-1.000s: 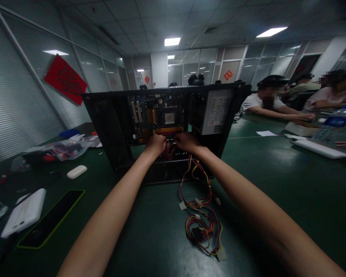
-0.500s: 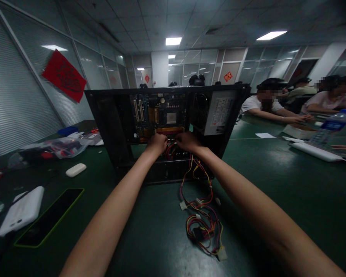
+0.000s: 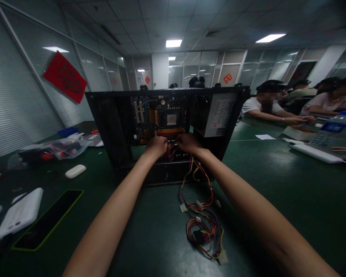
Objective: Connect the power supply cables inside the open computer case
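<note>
A black computer case (image 3: pixel 103 115) lies open toward me on the table, with a motherboard (image 3: pixel 150 111) inside and a power supply (image 3: pixel 219 113) at its upper right. Near the lower edge of the board, my left hand (image 3: pixel 157 145) is curled at the left end of the orange and yellow memory slots (image 3: pixel 170 132). My right hand (image 3: pixel 188 142) is bent inward at their right end. Both sets of fingers are closed, and whatever they pinch is hidden. Red and black wires (image 3: pixel 170 152) run between the hands. A bundle of power cables (image 3: pixel 202 231) spills from the case onto the table.
On the left are a phone with a green edge (image 3: pixel 49 219), a white device (image 3: pixel 20 211), a small white case (image 3: pixel 75 171) and a plastic bag (image 3: pixel 54 151). To the right stand a water bottle (image 3: pixel 331 129) and an open box (image 3: pixel 300 133); other people sit beyond.
The view has tilted very slightly. Both hands stay at the memory slots with almost no visible movement, and the case and cables are where they were.
</note>
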A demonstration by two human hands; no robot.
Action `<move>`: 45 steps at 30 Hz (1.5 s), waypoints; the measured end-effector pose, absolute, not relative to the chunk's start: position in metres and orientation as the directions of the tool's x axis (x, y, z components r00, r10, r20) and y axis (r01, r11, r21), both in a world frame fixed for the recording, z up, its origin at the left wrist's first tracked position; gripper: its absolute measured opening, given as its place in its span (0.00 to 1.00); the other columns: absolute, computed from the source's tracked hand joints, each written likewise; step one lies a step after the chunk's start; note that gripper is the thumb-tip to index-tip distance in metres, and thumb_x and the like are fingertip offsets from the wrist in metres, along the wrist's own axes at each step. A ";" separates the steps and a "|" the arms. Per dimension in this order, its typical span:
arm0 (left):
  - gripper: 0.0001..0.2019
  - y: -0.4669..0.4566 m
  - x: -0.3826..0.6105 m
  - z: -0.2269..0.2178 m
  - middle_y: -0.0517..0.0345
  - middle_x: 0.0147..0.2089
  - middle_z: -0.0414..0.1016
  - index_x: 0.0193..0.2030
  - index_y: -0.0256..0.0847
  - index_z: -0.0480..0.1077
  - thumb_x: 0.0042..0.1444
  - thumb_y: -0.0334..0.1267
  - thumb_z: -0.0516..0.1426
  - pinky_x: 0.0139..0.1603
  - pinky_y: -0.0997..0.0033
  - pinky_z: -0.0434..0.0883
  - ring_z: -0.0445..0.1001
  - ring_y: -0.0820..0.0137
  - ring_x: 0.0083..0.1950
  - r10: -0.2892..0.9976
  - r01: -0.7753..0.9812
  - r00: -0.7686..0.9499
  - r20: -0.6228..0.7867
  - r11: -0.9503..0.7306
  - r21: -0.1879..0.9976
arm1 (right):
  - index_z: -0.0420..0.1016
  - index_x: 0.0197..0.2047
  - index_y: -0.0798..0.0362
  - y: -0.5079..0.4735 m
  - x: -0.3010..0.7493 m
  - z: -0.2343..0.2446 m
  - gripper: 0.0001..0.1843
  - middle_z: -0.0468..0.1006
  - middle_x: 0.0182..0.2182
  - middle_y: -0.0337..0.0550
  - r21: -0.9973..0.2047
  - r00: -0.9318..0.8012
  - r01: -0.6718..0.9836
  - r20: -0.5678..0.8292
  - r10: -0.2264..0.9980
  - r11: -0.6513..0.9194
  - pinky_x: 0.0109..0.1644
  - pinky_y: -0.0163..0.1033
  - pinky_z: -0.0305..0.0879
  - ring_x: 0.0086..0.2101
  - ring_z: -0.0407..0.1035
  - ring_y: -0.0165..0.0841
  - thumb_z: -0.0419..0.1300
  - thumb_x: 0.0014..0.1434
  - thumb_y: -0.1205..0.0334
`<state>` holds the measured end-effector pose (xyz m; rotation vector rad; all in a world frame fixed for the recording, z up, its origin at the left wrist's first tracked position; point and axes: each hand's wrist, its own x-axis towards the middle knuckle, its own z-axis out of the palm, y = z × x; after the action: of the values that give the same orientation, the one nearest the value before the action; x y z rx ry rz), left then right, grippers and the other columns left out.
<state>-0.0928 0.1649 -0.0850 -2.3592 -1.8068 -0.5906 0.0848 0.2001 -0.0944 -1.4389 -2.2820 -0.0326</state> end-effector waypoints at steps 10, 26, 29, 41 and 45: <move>0.14 0.163 -0.099 -0.090 0.50 0.48 0.83 0.49 0.43 0.80 0.65 0.37 0.54 0.51 0.67 0.73 0.80 0.61 0.51 0.889 0.919 0.261 0.376 -0.348 0.186 | 0.81 0.47 0.54 0.201 0.085 -0.093 0.13 0.84 0.44 0.47 -0.225 -0.361 0.857 0.379 0.852 0.464 0.44 0.35 0.64 0.45 0.76 0.36 0.56 0.65 0.63; 0.13 0.146 -0.098 -0.086 0.50 0.37 0.83 0.38 0.42 0.81 0.65 0.39 0.55 0.40 0.67 0.71 0.80 0.62 0.39 0.841 0.847 0.433 0.325 -0.503 0.172 | 0.79 0.47 0.52 0.197 0.088 -0.095 0.12 0.84 0.43 0.44 -0.310 -0.410 0.757 0.459 0.788 0.575 0.47 0.34 0.64 0.45 0.76 0.35 0.56 0.67 0.61; 0.13 0.145 -0.097 -0.086 0.50 0.39 0.83 0.40 0.42 0.82 0.65 0.39 0.55 0.41 0.67 0.71 0.80 0.61 0.41 0.841 0.844 0.440 0.316 -0.507 0.175 | 0.80 0.46 0.52 0.196 0.088 -0.095 0.12 0.84 0.43 0.44 -0.274 -0.430 0.776 0.428 0.795 0.568 0.45 0.34 0.64 0.45 0.77 0.35 0.55 0.68 0.60; 0.12 0.148 -0.104 -0.087 0.51 0.41 0.84 0.43 0.42 0.82 0.64 0.39 0.56 0.40 0.68 0.71 0.81 0.62 0.42 0.851 0.845 0.418 0.318 -0.493 0.207 | 0.85 0.37 0.54 0.189 0.083 -0.104 0.07 0.84 0.41 0.59 -0.007 -0.440 0.896 -0.158 0.884 0.445 0.40 0.41 0.70 0.42 0.80 0.47 0.65 0.58 0.62; 0.12 0.151 -0.108 -0.087 0.52 0.41 0.84 0.43 0.41 0.82 0.64 0.39 0.56 0.40 0.67 0.70 0.80 0.62 0.42 0.844 0.823 0.421 0.331 -0.509 0.250 | 0.84 0.34 0.53 0.191 0.083 -0.104 0.06 0.85 0.39 0.56 -0.086 -0.472 0.881 -0.148 0.869 0.465 0.37 0.39 0.69 0.38 0.79 0.43 0.67 0.57 0.61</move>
<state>-0.1083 0.1512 -0.0871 -2.6901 -1.5794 -0.6731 0.0829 0.1907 -0.1041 -1.6522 -2.7586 0.2427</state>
